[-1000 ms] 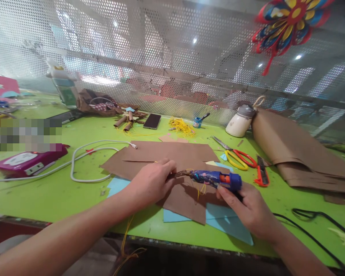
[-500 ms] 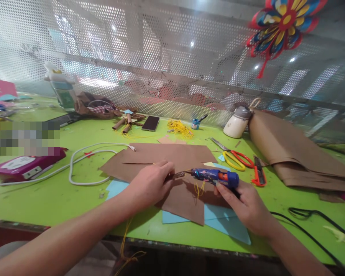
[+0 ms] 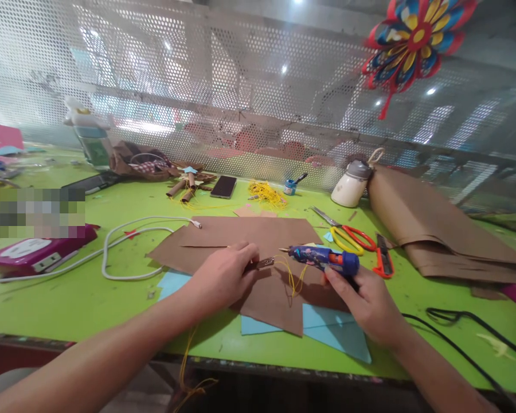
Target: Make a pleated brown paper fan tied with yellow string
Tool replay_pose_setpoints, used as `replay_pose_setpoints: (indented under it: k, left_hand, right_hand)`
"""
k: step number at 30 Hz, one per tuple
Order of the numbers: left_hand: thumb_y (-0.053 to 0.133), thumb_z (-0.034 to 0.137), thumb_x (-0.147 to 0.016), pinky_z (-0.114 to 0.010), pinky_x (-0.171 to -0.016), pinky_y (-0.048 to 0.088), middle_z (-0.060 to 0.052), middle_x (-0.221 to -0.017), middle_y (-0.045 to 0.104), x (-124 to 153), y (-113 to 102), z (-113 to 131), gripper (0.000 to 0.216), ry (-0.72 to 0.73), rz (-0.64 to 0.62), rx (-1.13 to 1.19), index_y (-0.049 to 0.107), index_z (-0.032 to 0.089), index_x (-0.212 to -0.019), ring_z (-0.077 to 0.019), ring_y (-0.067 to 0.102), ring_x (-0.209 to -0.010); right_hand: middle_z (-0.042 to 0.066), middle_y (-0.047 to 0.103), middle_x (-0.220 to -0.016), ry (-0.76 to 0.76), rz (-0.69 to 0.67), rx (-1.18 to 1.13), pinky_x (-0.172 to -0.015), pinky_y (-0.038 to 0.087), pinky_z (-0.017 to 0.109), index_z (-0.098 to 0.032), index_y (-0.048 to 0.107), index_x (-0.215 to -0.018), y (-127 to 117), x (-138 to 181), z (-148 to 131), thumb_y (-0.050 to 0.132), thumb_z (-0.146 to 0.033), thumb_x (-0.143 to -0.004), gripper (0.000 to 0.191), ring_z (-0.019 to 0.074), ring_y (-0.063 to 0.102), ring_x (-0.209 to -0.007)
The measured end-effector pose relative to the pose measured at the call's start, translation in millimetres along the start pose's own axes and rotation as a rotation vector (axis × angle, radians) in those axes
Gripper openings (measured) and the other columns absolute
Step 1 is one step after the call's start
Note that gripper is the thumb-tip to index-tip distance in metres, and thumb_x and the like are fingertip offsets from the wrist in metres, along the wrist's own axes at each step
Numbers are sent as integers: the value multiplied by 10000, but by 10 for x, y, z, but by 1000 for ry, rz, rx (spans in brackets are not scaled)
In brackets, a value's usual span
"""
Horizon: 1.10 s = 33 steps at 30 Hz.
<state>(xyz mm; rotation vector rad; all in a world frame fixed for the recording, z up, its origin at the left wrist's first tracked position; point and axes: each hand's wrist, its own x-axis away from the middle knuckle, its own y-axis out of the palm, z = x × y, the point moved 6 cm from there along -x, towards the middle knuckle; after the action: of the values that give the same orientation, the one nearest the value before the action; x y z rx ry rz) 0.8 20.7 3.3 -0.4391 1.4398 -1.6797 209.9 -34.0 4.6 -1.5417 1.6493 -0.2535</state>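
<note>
My right hand point(image 3: 372, 304) grips a blue hot glue gun point(image 3: 312, 256) whose nozzle points left. A red glue stick shows in its slot. My left hand point(image 3: 227, 275) pinches a small brown paper roll point(image 3: 265, 263) with a shiny end. The glue gun's tip is just above and right of that end, apart from it. Yellow string point(image 3: 290, 278) loops down beside the roll. Beneath both hands lie brown paper sheets point(image 3: 279, 229), with light blue paper point(image 3: 337, 332) partly under them.
Scissors point(image 3: 348, 238) and an orange cutter point(image 3: 384, 258) lie to the right. Folded brown paper point(image 3: 434, 218) and a white jar point(image 3: 350, 186) stand behind them. A white cable point(image 3: 105, 252) and a purple power strip point(image 3: 38, 252) are at left. A phone point(image 3: 223, 186) lies farther back.
The glue gun's nozzle has lifted up off the end of the brown paper roll. More yellow string shows between them. My left hand has stayed nearly still.
</note>
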Motion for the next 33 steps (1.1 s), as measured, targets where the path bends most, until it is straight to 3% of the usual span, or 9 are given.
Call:
replay_pose_setpoints:
  k: [4,9,12,18,24,27,29,33]
  left_hand:
    - [451,383,-850,-245,-558,309,-22,-759,582,5,-35,-3,200,-11,10,12,497,196,-794,-153,511,-630]
    - [421,313,-858,-236,-512,268,-2,-662,587,15,-83,-40,127,-80,4,40,490,206,-868,-161,523,-568]
    - [416,300,-857,-238,-521,278,-9,-676,601,10,-101,-69,118,-76,59,46,480,206,-889,-172,538,-578]
    - [446,268,-833,-246,-557,319,-14,-703,618,0,-98,-91,94,-37,95,76,473,203,-895,-184,565,-630]
    - [472,246,-804,-258,-573,345,-17,-727,621,13,-118,-95,129,-68,81,94,477,203,-925,-186,568,-667]
    - [504,281,-787,-265,-586,354,-14,-733,607,6,-107,-122,175,-94,86,88,474,203,-941,-190,564,-685]
    - [525,321,-779,-268,-594,359,-15,-747,598,-2,-97,-137,208,-94,96,86,468,202,-940,-191,559,-692]
    - [533,323,-774,-258,-576,341,-2,-728,574,-3,-77,-139,220,-79,91,83,449,206,-940,-182,542,-668]
  right_hand:
    - [72,655,-807,21,123,33,-707,466,305,-138,621,-919,-92,-60,106,476,-379,-868,286,203,602,-766]
    - [82,626,-799,-4,228,308,-687,451,327,-143,594,-899,-268,-275,200,504,-410,-836,288,229,581,-782]
    - [107,592,-900,-141,88,505,-768,434,352,-155,583,-907,-229,-492,229,531,-383,-812,253,243,538,-873]
    - [150,550,-989,-163,-193,776,-819,404,346,-122,558,-911,-7,-923,536,537,-194,-765,164,252,495,-950]
    - [154,567,-993,-203,-317,764,-784,418,339,-109,563,-961,148,-1179,659,636,-259,-716,297,251,535,-914]
    - [124,607,-943,-210,-429,731,-730,439,322,-131,598,-929,146,-1262,718,665,-363,-694,337,236,569,-837]
    - [92,636,-914,-216,-517,704,-726,448,304,-156,629,-900,121,-1302,749,695,-338,-657,311,226,584,-821]
    - [93,646,-1040,-200,-550,626,-847,435,346,-172,649,-984,11,-1322,619,721,-271,-608,396,269,565,-989]
